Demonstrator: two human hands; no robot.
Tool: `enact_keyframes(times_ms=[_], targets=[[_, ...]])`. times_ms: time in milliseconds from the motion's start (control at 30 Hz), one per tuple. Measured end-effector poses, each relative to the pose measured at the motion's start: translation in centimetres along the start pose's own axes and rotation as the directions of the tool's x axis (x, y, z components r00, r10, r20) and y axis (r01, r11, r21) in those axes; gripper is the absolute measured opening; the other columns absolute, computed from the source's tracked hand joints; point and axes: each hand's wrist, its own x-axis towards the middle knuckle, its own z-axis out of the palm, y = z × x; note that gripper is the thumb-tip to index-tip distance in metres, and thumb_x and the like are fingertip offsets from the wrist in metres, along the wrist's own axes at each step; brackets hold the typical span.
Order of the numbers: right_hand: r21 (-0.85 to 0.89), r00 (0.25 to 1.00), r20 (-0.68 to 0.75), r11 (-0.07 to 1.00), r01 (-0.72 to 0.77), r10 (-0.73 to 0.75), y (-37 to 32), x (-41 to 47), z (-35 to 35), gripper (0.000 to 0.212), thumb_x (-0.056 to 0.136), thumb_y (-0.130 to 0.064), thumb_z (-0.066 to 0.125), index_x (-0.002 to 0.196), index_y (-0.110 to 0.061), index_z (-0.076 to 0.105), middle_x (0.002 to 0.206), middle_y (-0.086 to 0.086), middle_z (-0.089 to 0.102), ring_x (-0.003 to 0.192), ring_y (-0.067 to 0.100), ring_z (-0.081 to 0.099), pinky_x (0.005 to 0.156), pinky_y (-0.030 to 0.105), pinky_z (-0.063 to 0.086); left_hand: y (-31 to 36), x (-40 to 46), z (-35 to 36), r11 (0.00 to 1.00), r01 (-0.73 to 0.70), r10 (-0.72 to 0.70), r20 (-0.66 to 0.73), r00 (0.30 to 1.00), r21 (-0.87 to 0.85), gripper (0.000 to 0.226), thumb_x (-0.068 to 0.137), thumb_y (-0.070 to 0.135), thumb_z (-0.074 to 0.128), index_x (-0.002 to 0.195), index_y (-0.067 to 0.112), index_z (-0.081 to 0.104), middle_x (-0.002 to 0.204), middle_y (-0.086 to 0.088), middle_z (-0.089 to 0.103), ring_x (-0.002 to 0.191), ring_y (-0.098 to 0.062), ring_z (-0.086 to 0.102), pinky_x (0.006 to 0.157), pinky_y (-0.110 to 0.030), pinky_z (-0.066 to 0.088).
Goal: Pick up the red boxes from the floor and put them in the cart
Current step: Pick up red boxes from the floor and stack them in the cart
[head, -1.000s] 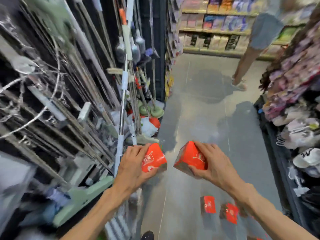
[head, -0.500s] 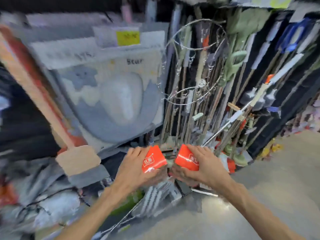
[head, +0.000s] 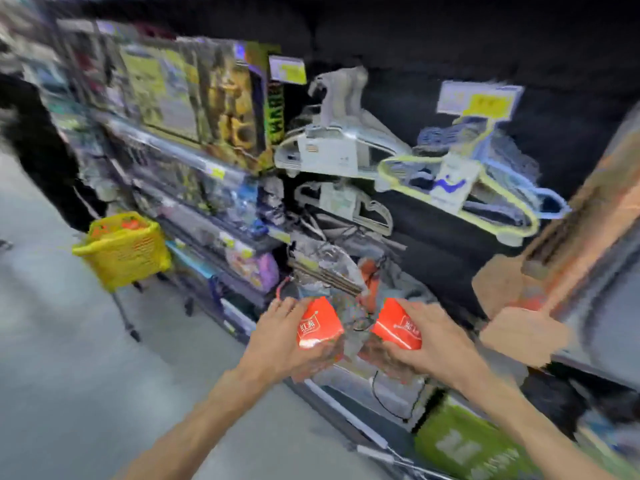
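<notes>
I hold two red boxes in front of me at chest height. My left hand [head: 284, 336] grips one red box [head: 318, 323] with white print. My right hand [head: 434, 341] grips the other red box [head: 398, 327]. The two boxes are a short gap apart. The cart is a yellow basket on a wheeled frame [head: 121, 252], standing on the grey floor at the left, well away from both hands. Red items show inside it. The picture is blurred by motion.
Store shelves [head: 207, 174] packed with goods run from the left to the lower right, close behind my hands. Hangers [head: 450, 181] hang at the upper right. A person in dark clothing [head: 41, 147] stands behind the cart. Grey floor [head: 69, 358] spreads to the left.
The view has swung left past the mops and mat to the shelves, and the yellow cart has come into sight. Both hands still hold their boxes in the same pose.
</notes>
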Motion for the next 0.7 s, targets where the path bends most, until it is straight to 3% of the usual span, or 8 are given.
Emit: enact_keyframes(times_ms=[100,233,300,433,567,700], targets=[[0.064,0.990,0.039,0.989,0.131,-0.134,-9.2,6.8,3.6,0.087,0.074,-0.070,0.060,0.146,-0.026,0.038,0.133,-0.005,0.053,0.120,0.019,0.046,0.100,0.030,0.035,-9.5,-3.6,-5.4,0.988,0.120,-0.114,-0.066,0.991,0.100,0.093,0.070,0.084,0.049,0.131,0.015,0.057,0.106,-0.002,0.059,0.097,-0.027,0.052,0.092,-0.040,0.045],[0.174,0.950,0.094,0.945,0.278,-0.297,-20.9,14.7,7.8,0.091,0.071,-0.075,0.057,0.147,-0.030,0.034,0.128,-0.008,0.054,0.112,0.013,0.045,0.091,0.029,0.038,-20.5,-8.2,-12.0,0.949,0.284,-0.265,-0.142,0.954,0.139,0.092,0.072,0.084,0.049,0.132,0.016,0.055,0.107,0.000,0.058,0.096,-0.025,0.049,0.087,-0.041,0.047],[0.221,0.925,0.093,0.913,0.342,-0.369,-26.3,18.0,9.5,0.090,0.072,-0.075,0.057,0.148,-0.033,0.031,0.127,-0.010,0.052,0.110,0.011,0.044,0.086,0.029,0.039,-24.8,-10.1,-14.8,0.918,0.376,-0.352,-0.175,0.919,0.128,0.088,0.071,0.080,0.054,0.134,0.018,0.054,0.109,0.001,0.058,0.098,-0.024,0.049,0.086,-0.040,0.046],[0.256,0.882,0.078,0.864,0.432,-0.464,-36.3,24.8,12.7,0.088,0.073,-0.072,0.062,0.147,-0.032,0.035,0.131,-0.005,0.052,0.120,0.017,0.046,0.097,0.035,0.040,-33.0,-12.5,-19.1,0.844,0.522,-0.486,-0.235,0.842,0.121,0.086,0.071,0.077,0.058,0.134,0.020,0.052,0.116,-0.001,0.058,0.106,-0.025,0.050,0.090,-0.041,0.046],[0.256,0.812,0.108,0.805,0.535,-0.574,-44.8,32.4,16.3,0.089,0.070,-0.080,0.053,0.145,-0.035,0.034,0.128,-0.011,0.053,0.116,0.013,0.045,0.089,0.031,0.041,-41.3,-13.0,-22.1,0.777,0.610,-0.556,-0.285,0.781,0.156,0.086,0.072,0.077,0.056,0.132,0.016,0.055,0.110,-0.003,0.059,0.102,-0.026,0.052,0.087,-0.041,0.047],[0.294,0.752,0.115,0.746,0.598,-0.649,-52.6,40.8,19.2,0.086,0.072,-0.077,0.056,0.145,-0.037,0.031,0.131,-0.013,0.050,0.120,0.013,0.044,0.090,0.036,0.043,-49.9,-11.8,-25.0,0.700,0.693,-0.625,-0.324,0.710,0.171,0.085,0.071,0.075,0.056,0.131,0.016,0.055,0.111,-0.002,0.060,0.103,-0.026,0.052,0.089,-0.042,0.047]])
